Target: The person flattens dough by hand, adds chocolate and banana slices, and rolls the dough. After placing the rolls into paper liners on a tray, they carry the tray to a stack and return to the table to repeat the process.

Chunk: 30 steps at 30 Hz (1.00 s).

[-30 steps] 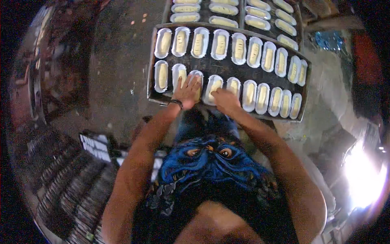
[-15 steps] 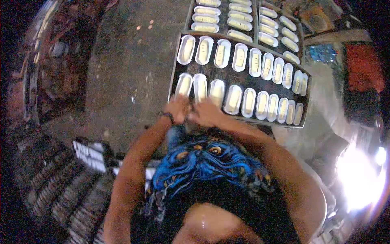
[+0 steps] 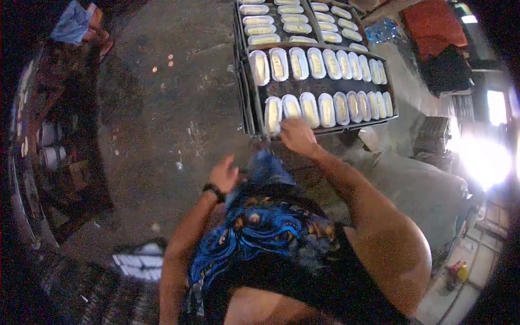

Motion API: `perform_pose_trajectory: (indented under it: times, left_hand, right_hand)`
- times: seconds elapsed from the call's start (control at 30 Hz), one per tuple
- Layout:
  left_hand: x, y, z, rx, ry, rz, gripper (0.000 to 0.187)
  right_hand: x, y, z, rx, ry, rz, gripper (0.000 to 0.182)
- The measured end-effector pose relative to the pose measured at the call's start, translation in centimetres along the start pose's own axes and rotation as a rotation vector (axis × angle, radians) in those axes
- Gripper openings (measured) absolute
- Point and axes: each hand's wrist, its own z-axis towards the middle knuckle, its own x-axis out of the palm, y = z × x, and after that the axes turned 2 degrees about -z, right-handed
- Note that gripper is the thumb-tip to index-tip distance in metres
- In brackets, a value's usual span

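My right hand (image 3: pixel 298 135) is at the near edge of a dark tray (image 3: pixel 325 86), its fingers bent together right at the near end of a white paper liner (image 3: pixel 291 106) with a pale strip of dough in it. What those fingers grip, if anything, I cannot tell. Away from the tray, to the left and closer to my body, my left hand (image 3: pixel 223 174) hangs in the air with thumb and fingers apart and nothing in them. Two rows of similar filled liners lie across the tray, and the corner one (image 3: pixel 273 115) is just left of my right hand.
Behind this tray, more trays (image 3: pixel 287 19) hold filled liners, and dark tray edges show stacked along the left side. A blue plastic bundle (image 3: pixel 382 31) lies at the back right. A pale sheet-like surface (image 3: pixel 401 187) spreads at the right. Stained floor (image 3: pixel 168 103) stretches to the left.
My hands, together at the tray's near left part before, are now apart. The left has drawn back toward my body; the right is still at the tray edge. The view has shifted.
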Motion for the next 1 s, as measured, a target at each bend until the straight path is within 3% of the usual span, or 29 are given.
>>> perform_pose_trajectory:
  times: [0.07, 0.13, 0.23, 0.3, 0.37, 0.47, 0.5, 0.53, 0.6, 0.7, 0.8, 0.83, 0.9, 1.0]
  left_hand:
    - [-4.2, -0.5, -1.4, -0.268, 0.122, -0.004, 0.051]
    - [-5.9, 2.4, -2.1, -0.271, 0.099, 0.077, 0.052]
    - [-8.3, 9.8, -3.4, -0.238, 0.046, 0.150, 0.052]
    - [-9.3, 17.7, -4.5, -0.211, -0.005, 0.204, 0.052]
    - [-11.0, 22.5, -6.9, -0.346, -0.060, 0.241, 0.051]
    - [-13.5, 26.9, -10.6, -0.623, -0.134, 0.330, 0.046]
    - [-15.6, 24.8, -11.2, -0.719, -0.049, 0.329, 0.045]
    - [-17.5, 23.3, -12.0, -0.815, 0.037, 0.325, 0.043]
    - [-17.2, 25.9, -13.8, -0.919, 0.075, 0.315, 0.039]
    - [-17.7, 29.3, -14.1, -1.081, 0.049, 0.225, 0.037]
    - [-20.3, 26.9, -11.0, -1.100, -0.131, -0.002, 0.036]
    - [-21.0, 25.5, -11.2, -1.088, -0.201, -0.083, 0.036]
    - [-22.5, 23.8, -10.9, -1.090, -0.322, -0.209, 0.036]
    - [-23.4, 21.0, -13.1, -1.125, -0.427, -0.325, 0.036]
  right_hand:
    - [1.3, 1.0, 1.5, 0.136, 0.042, -0.041, 0.040]
    - [6.1, -1.5, 3.9, 0.187, -0.007, -0.179, 0.048]
    - [5.7, -0.9, 8.2, 0.360, 0.133, -0.101, 0.054]
    - [8.8, -2.5, 8.3, 0.234, 0.123, -0.188, 0.051]
    - [9.9, -3.3, 8.0, 0.148, 0.091, -0.243, 0.049]
    - [12.1, -5.9, 7.2, -0.025, 0.080, 0.061, 0.048]
    - [12.7, -6.4, 6.6, 0.079, 0.031, 0.205, 0.045]
    - [11.8, -5.2, 6.5, 0.179, -0.016, 0.347, 0.041]
    - [6.4, -2.2, 8.4, 0.062, -0.006, 0.160, 0.028]
    - [3.0, -1.0, 13.0, 0.062, -0.112, 0.165, 0.021]
    - [0.2, 0.5, 24.6, 0.024, -0.057, 0.363, 0.018]
    - [-1.1, 1.9, 28.4, -0.183, -0.124, 0.401, 0.017]
    - [-2.0, 5.9, 40.3, -0.039, 0.300, 0.119, 0.021]
    - [-3.8, 15.7, 54.9, -0.208, 0.264, -0.124, 0.032]
